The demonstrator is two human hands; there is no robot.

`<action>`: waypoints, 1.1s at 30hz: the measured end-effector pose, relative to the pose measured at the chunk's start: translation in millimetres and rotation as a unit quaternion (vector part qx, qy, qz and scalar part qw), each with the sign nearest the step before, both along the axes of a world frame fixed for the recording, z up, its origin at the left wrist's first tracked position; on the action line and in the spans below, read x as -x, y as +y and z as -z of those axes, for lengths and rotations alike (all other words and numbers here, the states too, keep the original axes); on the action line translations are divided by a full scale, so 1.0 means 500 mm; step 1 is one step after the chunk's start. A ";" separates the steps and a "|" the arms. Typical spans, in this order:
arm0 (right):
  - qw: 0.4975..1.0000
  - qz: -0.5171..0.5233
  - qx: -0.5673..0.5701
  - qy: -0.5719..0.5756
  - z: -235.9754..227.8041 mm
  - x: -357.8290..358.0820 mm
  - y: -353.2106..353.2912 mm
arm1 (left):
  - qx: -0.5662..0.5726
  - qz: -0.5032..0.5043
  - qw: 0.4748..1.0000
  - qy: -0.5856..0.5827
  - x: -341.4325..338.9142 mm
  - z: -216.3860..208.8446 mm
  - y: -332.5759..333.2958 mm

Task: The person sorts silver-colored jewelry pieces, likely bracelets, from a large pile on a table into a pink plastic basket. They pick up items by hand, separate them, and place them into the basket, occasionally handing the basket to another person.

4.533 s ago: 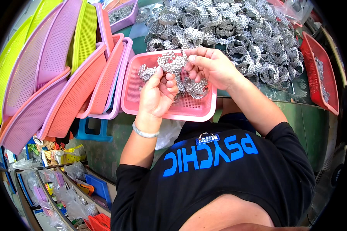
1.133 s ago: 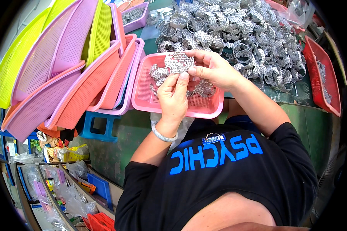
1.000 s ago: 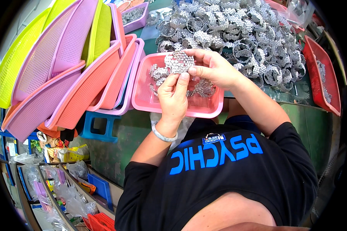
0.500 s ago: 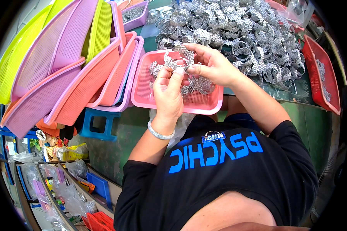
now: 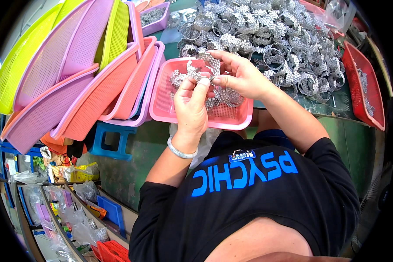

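1. Nearest to me, my left hand (image 5: 191, 107) rises from the lower edge with a pale bangle (image 5: 180, 151) on its wrist; its grip is pressed together, thumb and fingertips pinching the near end of a silver sequin strip (image 5: 201, 70).
2. Just beyond it, my right hand (image 5: 242, 76) pinches the same strip from the right, fingers closed on it. The strip hangs between both hands, above the pink tray (image 5: 166, 98).
3. That tray sits at the near edge of the green table (image 5: 336, 131) and holds more loose strips (image 5: 225, 97) under my hands.
4. I judge the risk is snagging: the held strip dangles close to the loose ones, so a pull could drag them up or over the tray's near rim.
5. Left, a leaning stack of pink, purple and yellow baskets (image 5: 74, 78) touches the tray and crowds that side.
6. Far, a big heap of silver sequin rings (image 5: 275, 39) covers the table; a red basket (image 5: 362, 87) stands at right.
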State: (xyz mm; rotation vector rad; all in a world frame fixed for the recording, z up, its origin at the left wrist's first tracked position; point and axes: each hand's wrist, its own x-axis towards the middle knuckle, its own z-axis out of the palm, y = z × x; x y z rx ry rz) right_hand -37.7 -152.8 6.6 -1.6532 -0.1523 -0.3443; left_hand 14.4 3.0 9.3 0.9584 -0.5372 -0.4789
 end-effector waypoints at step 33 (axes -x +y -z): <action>0.991 -0.046 -0.119 0.027 -0.058 0.023 -0.007 | -0.185 -0.095 0.811 -0.547 -0.041 -0.028 0.010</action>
